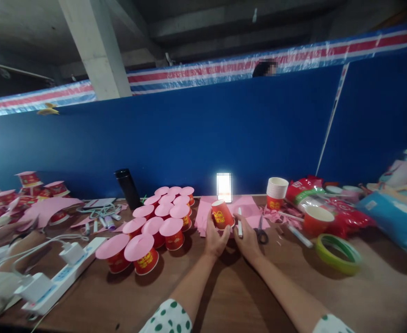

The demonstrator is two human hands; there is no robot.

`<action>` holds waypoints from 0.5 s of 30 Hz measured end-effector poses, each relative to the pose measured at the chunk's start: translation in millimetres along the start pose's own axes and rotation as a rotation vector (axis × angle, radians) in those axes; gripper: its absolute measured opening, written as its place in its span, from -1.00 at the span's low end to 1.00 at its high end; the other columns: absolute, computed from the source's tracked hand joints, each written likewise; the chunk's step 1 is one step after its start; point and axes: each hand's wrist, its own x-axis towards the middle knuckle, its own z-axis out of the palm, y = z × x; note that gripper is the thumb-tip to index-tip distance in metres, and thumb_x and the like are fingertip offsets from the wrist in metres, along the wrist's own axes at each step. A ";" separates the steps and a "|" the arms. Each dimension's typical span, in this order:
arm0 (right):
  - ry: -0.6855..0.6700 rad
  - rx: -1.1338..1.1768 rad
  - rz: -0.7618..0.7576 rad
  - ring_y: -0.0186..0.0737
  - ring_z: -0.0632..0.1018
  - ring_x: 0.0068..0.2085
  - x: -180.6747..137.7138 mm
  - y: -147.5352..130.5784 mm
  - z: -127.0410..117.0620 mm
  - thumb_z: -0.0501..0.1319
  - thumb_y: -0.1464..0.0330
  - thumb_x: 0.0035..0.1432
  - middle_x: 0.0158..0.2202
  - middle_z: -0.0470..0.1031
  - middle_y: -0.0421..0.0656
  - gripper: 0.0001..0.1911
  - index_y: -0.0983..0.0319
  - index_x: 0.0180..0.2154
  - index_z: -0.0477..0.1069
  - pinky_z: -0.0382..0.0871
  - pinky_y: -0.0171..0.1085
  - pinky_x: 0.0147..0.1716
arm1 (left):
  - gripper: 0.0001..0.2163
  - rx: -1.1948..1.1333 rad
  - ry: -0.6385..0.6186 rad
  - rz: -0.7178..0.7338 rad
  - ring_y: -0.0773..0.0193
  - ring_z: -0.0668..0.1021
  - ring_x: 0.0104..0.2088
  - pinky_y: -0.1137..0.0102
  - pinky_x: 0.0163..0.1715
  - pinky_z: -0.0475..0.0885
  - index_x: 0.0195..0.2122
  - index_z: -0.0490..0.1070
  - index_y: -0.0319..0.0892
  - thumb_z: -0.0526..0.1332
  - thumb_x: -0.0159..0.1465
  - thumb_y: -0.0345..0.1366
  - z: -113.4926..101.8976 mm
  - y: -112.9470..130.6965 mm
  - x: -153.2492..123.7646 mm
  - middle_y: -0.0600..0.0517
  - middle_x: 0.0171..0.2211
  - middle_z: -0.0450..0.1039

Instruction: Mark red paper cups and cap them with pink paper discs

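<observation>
A red paper cup (221, 215) with yellow characters is in my left hand (216, 240), tilted, its pale end up. The fingers wrap its left side and base. In my right hand (247, 238), close beside the cup, is a slim white pen-like stick (239, 223), upright; whether it is a marker or glue cannot be made out. Pink paper sheets (206, 210) lie under and behind both hands. Dark-handled scissors (262, 235) rest just right of my right hand. To the left stand several red cups topped with pink paper discs (139, 247).
A lit phone (223, 187) leans against the blue partition (189, 138). Stacked cups (277, 189), a single cup (318, 219) and yellow-green tape (338, 254) are on the right. A black bottle (127, 188) and power strip (64, 277) stand left, near another person's hands (26, 249).
</observation>
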 end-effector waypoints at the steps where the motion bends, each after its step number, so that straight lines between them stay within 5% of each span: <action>1: -0.001 -0.002 0.002 -0.10 0.53 -0.09 -0.1 0.3 0.1 0.02 0.37 0.17 -0.10 0.50 -0.01 -0.62 0.26 0.02 0.31 0.44 -0.11 -0.10 | -0.34 -0.004 0.002 -0.008 0.07 0.35 0.12 0.17 0.14 0.24 0.22 -0.02 -0.28 0.22 0.10 -0.33 0.5 -0.9 -0.3 -0.24 0.13 0.20; 15: -0.028 -0.012 -0.001 -0.07 0.53 -0.08 -0.4 6.6 3.4 0.02 0.40 0.09 -0.05 0.49 -0.03 -0.59 0.24 0.01 0.31 0.43 -0.09 -0.09 | -0.31 -0.084 -0.012 -0.001 0.09 0.40 0.05 0.17 0.07 0.32 0.19 -0.03 -0.23 0.24 0.06 -0.39 2.4 -7.7 -2.7 -0.22 0.08 0.21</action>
